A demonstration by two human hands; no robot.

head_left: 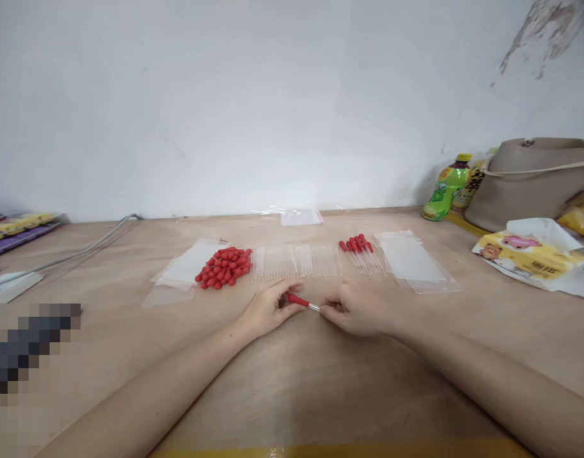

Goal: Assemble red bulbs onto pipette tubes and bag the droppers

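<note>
1. Nearest you on the table [292, 381], both forearms lie flat, which steadies your fingers for small work.
2. Your left hand [266, 310] is curled nearly closed, fingertips pinched on the red bulb [298, 300]; your right hand [354, 310] is likewise closed, pinching the glass tube [313, 307]. The two pieces meet in line between your hands, so each hand grips its own end.
3. Just beyond your hands, the row of bare tubes [296, 261] sits dead centre, with the pile of loose bulbs [224, 267] on your left, each within reach of the hand that takes it.
4. On the right lie the finished droppers [361, 251], kept apart, beside clear bags [413, 261].
5. Farthest off, against the wall, stand a green bottle [447, 187], a beige handbag [535, 175] and a tissue pack [530, 251], well apart from the work.
</note>
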